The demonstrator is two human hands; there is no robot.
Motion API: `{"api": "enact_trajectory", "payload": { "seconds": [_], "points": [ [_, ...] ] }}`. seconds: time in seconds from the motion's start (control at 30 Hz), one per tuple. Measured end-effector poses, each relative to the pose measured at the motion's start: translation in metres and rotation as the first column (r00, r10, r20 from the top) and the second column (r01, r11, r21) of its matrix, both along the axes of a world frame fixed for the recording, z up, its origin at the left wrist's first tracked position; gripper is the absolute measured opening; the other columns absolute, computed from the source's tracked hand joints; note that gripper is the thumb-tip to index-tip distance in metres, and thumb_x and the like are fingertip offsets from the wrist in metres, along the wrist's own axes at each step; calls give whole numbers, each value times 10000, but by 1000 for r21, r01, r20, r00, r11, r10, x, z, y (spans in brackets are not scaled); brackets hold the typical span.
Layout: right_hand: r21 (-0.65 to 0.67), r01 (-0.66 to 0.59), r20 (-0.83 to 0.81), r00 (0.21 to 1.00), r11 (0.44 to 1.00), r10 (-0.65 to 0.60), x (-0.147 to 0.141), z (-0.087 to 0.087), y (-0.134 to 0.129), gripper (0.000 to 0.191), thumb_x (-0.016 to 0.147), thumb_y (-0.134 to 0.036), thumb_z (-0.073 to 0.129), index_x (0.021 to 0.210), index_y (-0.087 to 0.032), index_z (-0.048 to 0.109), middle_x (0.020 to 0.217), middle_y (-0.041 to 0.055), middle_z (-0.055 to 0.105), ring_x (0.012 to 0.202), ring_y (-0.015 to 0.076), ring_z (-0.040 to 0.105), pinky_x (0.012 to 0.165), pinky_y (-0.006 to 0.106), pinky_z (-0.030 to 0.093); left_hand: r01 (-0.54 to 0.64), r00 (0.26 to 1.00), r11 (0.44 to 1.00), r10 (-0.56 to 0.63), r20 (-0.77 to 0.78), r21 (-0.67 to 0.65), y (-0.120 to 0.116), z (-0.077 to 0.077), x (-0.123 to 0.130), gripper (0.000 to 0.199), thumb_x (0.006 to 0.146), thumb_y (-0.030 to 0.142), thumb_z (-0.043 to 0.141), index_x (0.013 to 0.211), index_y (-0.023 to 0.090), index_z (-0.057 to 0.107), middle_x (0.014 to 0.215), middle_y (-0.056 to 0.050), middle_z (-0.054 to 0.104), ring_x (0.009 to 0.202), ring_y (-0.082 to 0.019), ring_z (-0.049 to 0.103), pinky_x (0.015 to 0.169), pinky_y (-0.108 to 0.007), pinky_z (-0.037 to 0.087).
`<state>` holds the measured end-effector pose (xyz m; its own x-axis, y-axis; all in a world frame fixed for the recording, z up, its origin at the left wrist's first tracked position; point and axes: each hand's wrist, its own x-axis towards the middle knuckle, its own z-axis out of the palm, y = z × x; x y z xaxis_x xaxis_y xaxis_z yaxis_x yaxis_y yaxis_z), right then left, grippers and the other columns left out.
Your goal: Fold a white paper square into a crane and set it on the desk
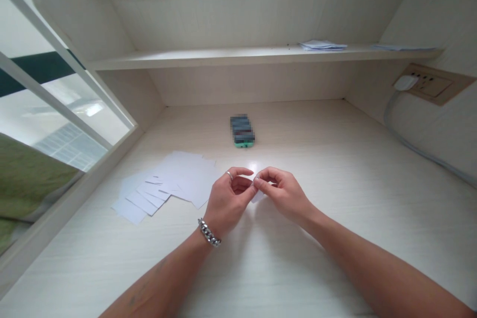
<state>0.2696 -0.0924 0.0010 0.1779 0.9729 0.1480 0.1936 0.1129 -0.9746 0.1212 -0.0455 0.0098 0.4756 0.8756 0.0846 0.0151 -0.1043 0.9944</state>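
Between my two hands is a small piece of white paper (258, 196), mostly hidden by the fingers. My right hand (285, 191) pinches it between thumb and fingertips. My left hand (231, 201), with a ring and a chain bracelet, has its thumb and a finger at the paper's left edge, its index finger raised a little above. Both hands are close together over the desk, fingertips almost meeting. Left of my left hand lie several loose white paper sheets (186, 171), spread and overlapping.
A phone (242, 131) with a green edge, its screen blurred, lies beyond my hands. Folded papers (322, 45) rest on the shelf (223, 57). At the right wall a plug with a grey cable (421, 151) sits in the socket panel (436, 83). Metal rails border the left side.
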Motion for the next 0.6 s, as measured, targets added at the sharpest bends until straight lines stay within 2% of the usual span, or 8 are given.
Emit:
{"api": "enact_trajectory", "payload": {
  "seconds": [0.1, 0.2, 0.4, 0.5, 0.6],
  "points": [
    [-9, 62, 91, 994, 998, -61, 0, 3, -3, 135, 823, -292, 626, 740, -189, 652, 729, 15, 646, 701, 164, 582, 637, 278, 439, 27, 999, 1000, -27, -20, 1, 1, -2, 1, 268, 746, 296, 744, 940, 153, 629, 778, -60, 731, 741, -179, 700, 690, -289, 550],
    [-23, 79, 101, 992, 997, -77, -1, 3, -3, 133, 825, -287, 621, 741, -189, 653, 705, 12, 645, 670, 159, 574, 623, 278, 433, 55, 998, 999, -55, -28, 2, 2, -4, 1, 252, 755, 308, 736, 922, 141, 649, 794, -73, 733, 748, -187, 702, 689, -295, 550],
    [-41, -52, -17, 999, 998, 51, -2, -5, 1, 229, 831, -390, 634, 896, -170, 627, 834, 47, 665, 773, 177, 617, 673, 288, 470, -98, 994, 995, 100, 54, -36, 5, -2, 1, 315, 683, 250, 788, 934, 140, 632, 712, -28, 702, 665, -156, 676, 630, -260, 540],
    [-104, -133, -18, 991, 986, 132, 0, -7, 1, 248, 848, -405, 601, 766, -171, 590, 745, 36, 650, 706, 166, 615, 652, 287, 475, -160, 982, 984, 167, 84, -83, 6, 0, 1, 345, 649, 205, 798, 947, 137, 640, 689, -8, 692, 647, -144, 665, 624, -247, 537],
    [-118, -129, 41, 990, 985, 134, 1, -5, -1, 253, 858, -370, 579, 689, -183, 556, 668, 13, 624, 648, 150, 598, 614, 268, 462, -110, 988, 986, 122, 92, -129, 8, 2, 1, 273, 656, 229, 788, 888, 131, 682, 727, -27, 709, 669, -145, 662, 647, -253, 534]
  ]
}}
